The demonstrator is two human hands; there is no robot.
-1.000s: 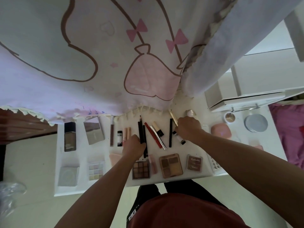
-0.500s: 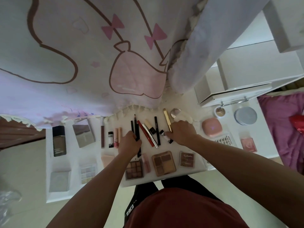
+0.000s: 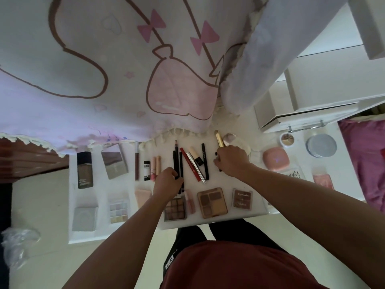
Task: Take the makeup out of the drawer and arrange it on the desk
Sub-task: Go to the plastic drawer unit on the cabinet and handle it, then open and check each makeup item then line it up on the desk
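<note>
My left hand (image 3: 167, 181) was down on the desk (image 3: 226, 184), fingers curled round the lower ends of the black pencils (image 3: 176, 161), thumb tucked in beside them. My right hand (image 3: 231, 161) sat just to the right, knuckles up, fingers bent tight over a slim dark stick (image 3: 216, 154). Only its ends peeked out, so I couldn't tell what it was.

Between the hands lay a slanted fan: a red pencil (image 3: 188, 163), a silver-tipped pen (image 3: 195, 166), a cream-capped tube (image 3: 195, 155) and a black liner (image 3: 204, 159). A gold tube (image 3: 219, 139) poked out just above my right knuckles.

Left of the pencils stood two pink tubes (image 3: 156, 167), a black-and-white tube (image 3: 147, 171), a brown gloss (image 3: 136, 163), a mirrored compact (image 3: 114, 161) and a dark foundation bottle (image 3: 84, 173).

Along the near edge ran three brown eyeshadow palettes (image 3: 212, 202), with a pale palette (image 3: 118, 211) and a square compact (image 3: 84, 217) further left.

Out right sat a pink case (image 3: 275, 158), a small pot (image 3: 287, 139) and a round silver tin (image 3: 320, 146), in front of the white drawer (image 3: 302, 119). A cartoon-print curtain (image 3: 125, 69) hung behind it all.
</note>
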